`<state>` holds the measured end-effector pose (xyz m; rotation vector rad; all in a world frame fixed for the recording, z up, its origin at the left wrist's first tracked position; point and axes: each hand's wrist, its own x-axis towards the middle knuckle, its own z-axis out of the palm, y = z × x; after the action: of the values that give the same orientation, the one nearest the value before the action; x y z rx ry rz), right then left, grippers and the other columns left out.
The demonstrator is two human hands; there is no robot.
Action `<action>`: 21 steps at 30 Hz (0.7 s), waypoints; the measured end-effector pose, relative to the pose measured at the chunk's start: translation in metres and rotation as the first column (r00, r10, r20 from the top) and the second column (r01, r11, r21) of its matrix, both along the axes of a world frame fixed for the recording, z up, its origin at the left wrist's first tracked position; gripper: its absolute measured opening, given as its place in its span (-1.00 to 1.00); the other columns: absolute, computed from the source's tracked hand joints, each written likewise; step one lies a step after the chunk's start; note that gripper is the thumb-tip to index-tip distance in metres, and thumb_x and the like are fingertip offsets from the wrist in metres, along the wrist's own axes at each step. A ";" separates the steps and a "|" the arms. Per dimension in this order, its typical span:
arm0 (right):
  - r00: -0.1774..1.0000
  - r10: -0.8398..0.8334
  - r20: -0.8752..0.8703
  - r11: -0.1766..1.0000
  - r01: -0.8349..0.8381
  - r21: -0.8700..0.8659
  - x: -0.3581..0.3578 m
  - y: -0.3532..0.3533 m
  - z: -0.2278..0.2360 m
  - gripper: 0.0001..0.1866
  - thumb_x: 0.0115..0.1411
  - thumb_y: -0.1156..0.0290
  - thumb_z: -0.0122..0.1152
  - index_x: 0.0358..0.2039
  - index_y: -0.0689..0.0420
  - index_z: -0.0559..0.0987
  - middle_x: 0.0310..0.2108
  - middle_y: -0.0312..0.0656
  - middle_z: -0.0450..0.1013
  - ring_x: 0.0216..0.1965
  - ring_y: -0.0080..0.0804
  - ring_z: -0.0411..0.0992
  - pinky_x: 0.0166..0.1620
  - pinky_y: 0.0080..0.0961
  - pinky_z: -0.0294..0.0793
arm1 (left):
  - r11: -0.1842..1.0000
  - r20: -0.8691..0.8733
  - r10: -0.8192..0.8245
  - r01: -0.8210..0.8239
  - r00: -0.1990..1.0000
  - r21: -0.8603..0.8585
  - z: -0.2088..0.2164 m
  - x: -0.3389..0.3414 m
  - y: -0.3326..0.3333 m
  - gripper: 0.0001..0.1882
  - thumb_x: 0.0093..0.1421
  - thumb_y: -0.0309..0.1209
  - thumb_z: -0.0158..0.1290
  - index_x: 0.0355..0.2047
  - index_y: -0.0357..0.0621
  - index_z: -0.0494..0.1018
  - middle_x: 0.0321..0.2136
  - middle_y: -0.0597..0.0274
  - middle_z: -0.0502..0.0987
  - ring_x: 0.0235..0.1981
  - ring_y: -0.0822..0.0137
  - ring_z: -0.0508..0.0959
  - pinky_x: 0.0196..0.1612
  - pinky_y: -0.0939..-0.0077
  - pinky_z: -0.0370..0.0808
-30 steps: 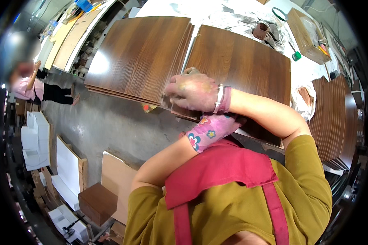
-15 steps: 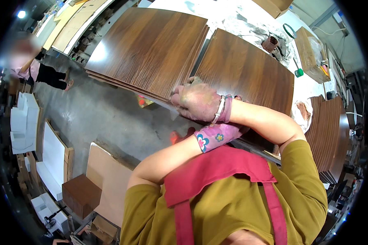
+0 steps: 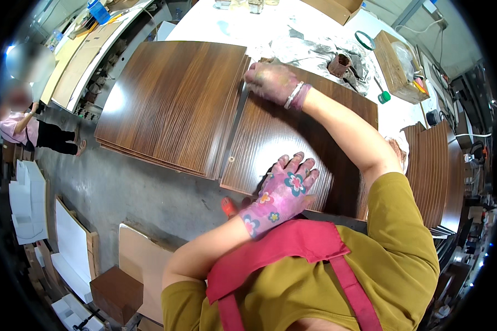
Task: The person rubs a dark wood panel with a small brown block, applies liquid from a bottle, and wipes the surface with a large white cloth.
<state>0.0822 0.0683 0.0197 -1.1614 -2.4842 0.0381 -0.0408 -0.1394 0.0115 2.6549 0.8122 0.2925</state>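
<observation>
Dark brown wood-grain panels lie in two stacks side by side: a left stack (image 3: pixel 171 105) and a right panel (image 3: pixel 315 124), with a narrow gap between them. My left hand (image 3: pixel 284 190), in a pink flowered glove, rests with its fingers spread on the near part of the right panel. At that panel's far left corner, beside the gap, my right hand (image 3: pixel 273 83) is curled closed in a stained, dusty pink glove. Its fingertips face down and away, so whatever it may hold is hidden.
Behind the panels, a white-covered table (image 3: pixel 232 27) carries a stained brown cup (image 3: pixel 339 65), a green-capped item (image 3: pixel 384 97) and a cardboard box (image 3: pixel 400 69). More brown panels (image 3: pixel 433 171) stand stacked at right. A person (image 3: pixel 30 127) stands at far left.
My right hand has moved from the near end of the gap to the far end, along the right panel's left edge. My left hand has come out from beneath my right arm onto the panel.
</observation>
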 end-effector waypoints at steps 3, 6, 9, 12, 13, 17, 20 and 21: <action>1.000 -0.027 0.007 0.998 0.026 0.054 0.017 0.027 -0.005 -0.87 0.13 0.37 0.11 -0.35 0.06 0.59 -0.35 -0.12 0.50 -0.28 -0.06 0.50 -0.12 -0.21 0.46 | 1.000 -0.008 0.002 -0.002 1.000 -0.015 0.000 0.001 0.000 -0.39 0.14 -0.05 0.10 0.16 -0.02 0.38 0.22 0.15 0.34 0.31 0.09 0.21 0.32 0.08 0.09; 0.993 -0.116 0.024 0.991 0.114 0.065 0.031 0.054 -0.012 -0.85 0.15 0.35 0.09 -0.34 0.06 0.60 -0.32 -0.12 0.52 -0.26 -0.06 0.51 -0.10 -0.19 0.45 | 1.000 -0.011 -0.004 0.004 1.000 -0.008 -0.001 0.002 -0.002 -0.39 0.15 -0.04 0.09 0.16 -0.02 0.38 0.22 0.16 0.34 0.32 0.08 0.21 0.32 0.06 0.08; 0.970 -0.237 0.051 0.967 0.231 0.106 0.039 0.075 -0.006 -0.84 0.15 0.35 0.08 -0.35 0.07 0.60 -0.28 -0.09 0.54 -0.23 -0.06 0.52 -0.08 -0.20 0.45 | 0.999 -0.051 -0.006 0.003 0.999 -0.048 0.009 0.002 0.000 -0.40 0.18 -0.03 0.07 0.17 -0.03 0.38 0.24 0.15 0.31 0.33 0.12 0.19 0.34 0.11 0.06; 0.896 -0.394 -0.205 0.918 0.369 -0.148 0.035 0.071 0.007 -0.81 0.16 0.29 0.18 -0.29 0.09 0.63 -0.31 -0.12 0.57 -0.26 -0.27 0.53 -0.07 -0.34 0.45 | 0.979 0.039 -0.002 0.010 0.999 -0.203 0.014 -0.013 0.004 -0.43 0.20 -0.10 0.08 0.19 -0.03 0.36 0.20 0.13 0.38 0.26 0.14 0.31 0.30 0.19 0.20; 0.815 -0.459 -0.355 0.872 0.336 -0.357 0.030 0.066 0.015 -0.79 0.15 0.28 0.22 -0.27 0.10 0.64 -0.33 -0.15 0.57 -0.27 -0.32 0.53 -0.07 -0.38 0.45 | 0.977 0.249 0.062 -0.009 0.966 -0.211 0.021 -0.032 0.007 -0.52 0.21 -0.23 0.11 0.11 -0.09 0.42 0.12 0.11 0.47 0.14 0.12 0.46 0.18 0.25 0.38; 0.408 -0.546 -0.731 0.692 -0.272 -0.669 0.025 0.040 0.006 -0.79 0.12 0.29 0.38 -0.28 0.10 0.63 -0.35 -0.39 0.54 -0.26 -0.64 0.45 -0.20 -0.65 0.46 | 0.693 0.482 0.720 -0.558 0.499 -0.456 0.005 -0.144 0.009 -0.59 0.31 -0.22 -0.06 0.08 -0.20 0.35 -0.02 0.04 0.49 -0.11 0.21 0.54 0.00 0.26 0.46; 0.330 -0.638 -0.695 0.547 -0.441 -0.712 -0.019 -0.007 0.021 -0.77 0.17 0.33 0.31 -0.16 0.08 0.60 -0.30 -0.41 0.53 -0.31 -0.68 0.44 -0.26 -0.72 0.42 | 0.335 0.368 0.909 -0.184 -0.196 -0.924 -0.043 -0.210 -0.002 -0.41 0.36 0.01 -0.15 0.17 -0.22 0.24 0.02 0.01 0.40 0.06 0.12 0.42 0.12 0.17 0.36; 0.343 -0.624 -0.702 0.551 -0.443 -0.707 -0.025 -0.014 0.022 -0.77 0.18 0.33 0.30 -0.16 0.08 0.59 -0.30 -0.41 0.53 -0.32 -0.68 0.43 -0.27 -0.72 0.41 | 0.218 0.203 0.946 0.032 -0.255 -0.975 -0.055 -0.218 -0.001 -0.37 0.35 0.06 -0.14 0.18 -0.23 0.23 0.04 0.00 0.38 0.10 0.09 0.39 0.15 0.15 0.33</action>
<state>0.0569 0.0547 0.0414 -1.0506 -1.1144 1.6072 -0.2585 -0.1402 -0.0436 0.3899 1.2234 1.4173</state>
